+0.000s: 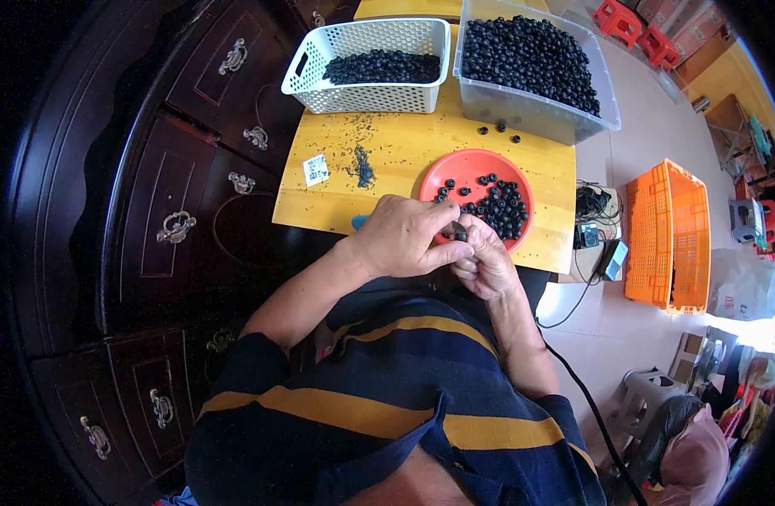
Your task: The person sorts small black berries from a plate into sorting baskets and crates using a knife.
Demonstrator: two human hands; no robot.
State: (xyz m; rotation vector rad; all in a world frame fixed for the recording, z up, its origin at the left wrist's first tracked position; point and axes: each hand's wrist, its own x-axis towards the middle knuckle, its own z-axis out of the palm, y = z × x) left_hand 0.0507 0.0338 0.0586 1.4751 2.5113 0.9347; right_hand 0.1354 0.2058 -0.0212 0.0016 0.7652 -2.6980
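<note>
— Wooden table (387, 152), head view: we see our left hand (402, 236) and right hand (486, 257) pinched together on a small black ring (460, 234) at the red plate (455, 166).

— Behind it we note a white basket (320, 63), a clear bin (522, 110) of rings, and a small square label (316, 169) to the left.

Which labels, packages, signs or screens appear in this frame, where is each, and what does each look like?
Small square white paper label with a dark printed pattern: lying flat on the yellow wooden table, left of the round red plastic plate, in front of the white perforated plastic basket.
Whitish plastic bag with faint red print: on the floor at right, beside the orange plastic crate.
No screens or signs are visible.
</note>
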